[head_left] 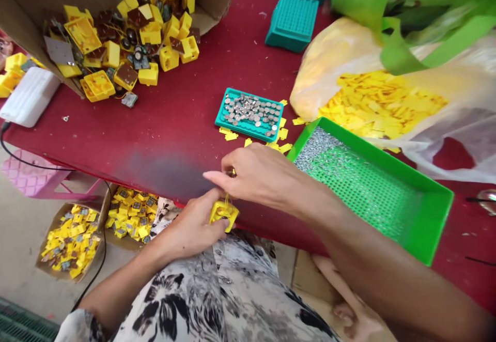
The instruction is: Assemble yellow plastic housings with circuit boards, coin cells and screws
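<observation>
left hand [192, 227]: gripping yellow plastic part [223, 215]
right hand [258, 170]: pinching that part's top
right of hands: green tray [372, 192]
ahead of hands: teal tray [250, 114]

Long table [166, 125] with dark red top, scuffed greyish patch near front edge, white flecks scattered across. Below it, pale concrete floor [23, 238]. Pink plastic stool [27, 174] at left, tucked against table edge. Black cable [42, 167] drapes off table, past stool, down to floor. Green floor grating [23, 324] in bottom-left corner. Cardboard sheet [310, 280] on floor, lower right.
</observation>
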`<state>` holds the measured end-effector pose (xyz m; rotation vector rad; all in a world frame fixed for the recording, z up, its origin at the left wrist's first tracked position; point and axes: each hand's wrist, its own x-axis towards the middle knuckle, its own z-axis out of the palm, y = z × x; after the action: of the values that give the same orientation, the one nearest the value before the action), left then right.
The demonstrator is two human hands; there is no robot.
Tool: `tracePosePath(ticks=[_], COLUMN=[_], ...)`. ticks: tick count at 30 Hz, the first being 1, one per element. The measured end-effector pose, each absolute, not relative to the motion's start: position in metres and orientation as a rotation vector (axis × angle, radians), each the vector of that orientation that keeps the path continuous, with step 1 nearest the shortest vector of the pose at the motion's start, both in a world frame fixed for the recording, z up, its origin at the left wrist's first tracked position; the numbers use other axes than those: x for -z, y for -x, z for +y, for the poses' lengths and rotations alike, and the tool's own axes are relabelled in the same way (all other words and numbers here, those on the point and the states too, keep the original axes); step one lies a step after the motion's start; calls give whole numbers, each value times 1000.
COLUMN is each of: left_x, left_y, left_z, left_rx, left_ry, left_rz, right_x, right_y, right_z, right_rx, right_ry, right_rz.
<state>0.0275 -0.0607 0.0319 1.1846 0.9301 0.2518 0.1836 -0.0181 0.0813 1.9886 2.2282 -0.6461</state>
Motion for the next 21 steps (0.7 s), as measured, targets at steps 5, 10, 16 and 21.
tracePosePath(ticks=[5, 10, 16, 21], left_x=[-28, -25, -22, -31], left_y=[-30, -28, -22, -17], left_z=[-60, -58, -54, -52], left_rx=[-358, -436, -616, -632], left_ry=[-619, -429, -200, -97], left_rz=[837, 730, 529, 488], right_x=[-88, -91, -96, -94], right_y=[-187, -182, -175, -178], right_z=[-22, -34, -59, -87], right_rx=[682, 967, 1187, 835], right_ry=[-2152, -2383, -2435, -2019], right_rz=[2451, 2587, 2719, 3088])
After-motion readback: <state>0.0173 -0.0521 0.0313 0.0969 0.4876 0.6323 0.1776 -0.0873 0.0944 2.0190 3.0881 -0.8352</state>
